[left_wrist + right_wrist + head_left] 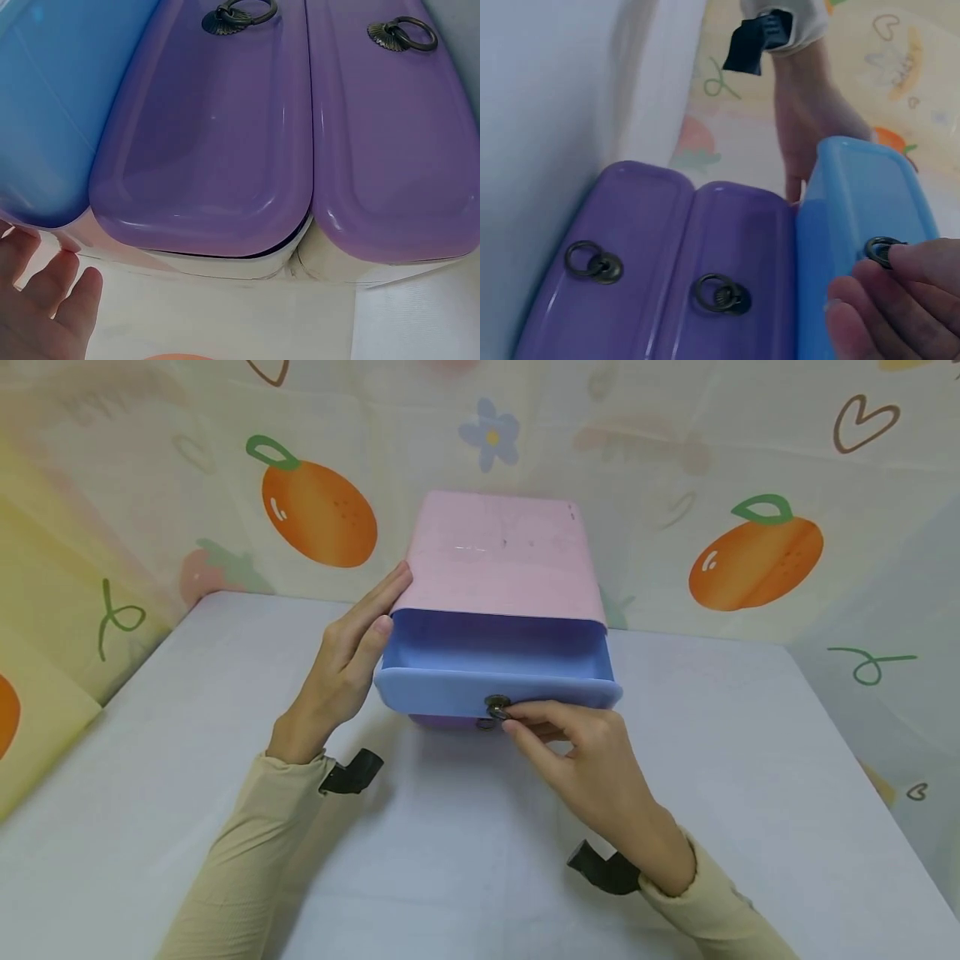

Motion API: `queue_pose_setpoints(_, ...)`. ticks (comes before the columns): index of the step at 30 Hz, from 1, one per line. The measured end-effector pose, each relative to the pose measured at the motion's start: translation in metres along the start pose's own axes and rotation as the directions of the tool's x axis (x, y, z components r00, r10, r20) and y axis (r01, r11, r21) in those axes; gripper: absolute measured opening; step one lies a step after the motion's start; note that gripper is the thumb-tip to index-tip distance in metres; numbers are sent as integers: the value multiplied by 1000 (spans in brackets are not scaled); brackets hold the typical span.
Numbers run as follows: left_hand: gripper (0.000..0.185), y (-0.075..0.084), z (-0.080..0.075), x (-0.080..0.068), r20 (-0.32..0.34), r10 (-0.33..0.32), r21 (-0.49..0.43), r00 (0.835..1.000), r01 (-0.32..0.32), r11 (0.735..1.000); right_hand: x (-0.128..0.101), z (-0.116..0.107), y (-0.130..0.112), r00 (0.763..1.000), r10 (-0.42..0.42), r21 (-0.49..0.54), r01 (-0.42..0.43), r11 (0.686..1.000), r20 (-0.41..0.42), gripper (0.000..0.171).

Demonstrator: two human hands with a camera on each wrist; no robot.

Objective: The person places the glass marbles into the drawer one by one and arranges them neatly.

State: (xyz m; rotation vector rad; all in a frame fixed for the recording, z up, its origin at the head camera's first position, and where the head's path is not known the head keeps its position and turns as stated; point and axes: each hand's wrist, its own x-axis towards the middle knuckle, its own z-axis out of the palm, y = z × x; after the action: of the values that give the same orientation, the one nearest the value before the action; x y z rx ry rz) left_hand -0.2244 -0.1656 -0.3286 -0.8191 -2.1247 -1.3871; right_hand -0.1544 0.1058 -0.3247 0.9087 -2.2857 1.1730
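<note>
A small pink drawer cabinet [501, 556] stands on the white table [450, 852]. Its top blue drawer [495, 689] is pulled out and looks empty inside. My right hand [517, 720] pinches the dark ring pull [497, 707] on the blue drawer front [862, 262]. My left hand [358, 643] rests flat against the cabinet's left side with straight fingers [52, 300]. Below the blue drawer [45, 112] sit two purple drawers [217, 142] [397, 135], both closed, each with a ring pull [718, 292] [592, 262].
A fruit-patterned cloth backdrop [750, 552] walls in the table on the back and both sides. Bare tabletop lies in front of the cabinet and to either side of it.
</note>
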Motion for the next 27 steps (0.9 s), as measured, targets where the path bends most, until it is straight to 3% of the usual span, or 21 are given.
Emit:
queue_pose_setpoints(10,53,0,-1,1,17,10,-12,1000,-10,1000,4,4,12,998,-36,10,37,999,-53,15)
queue_pose_setpoints(19,54,-1,-2,-1,14,19,-64,1000,-18,998,7,3,18,999,-28,69,30,997,-31,23)
queue_pose_setpoints(27,55,-1,-1,0,15,8,-55,1000,-7,998,8,2,23,1000,-9,125,10,992,-8,28)
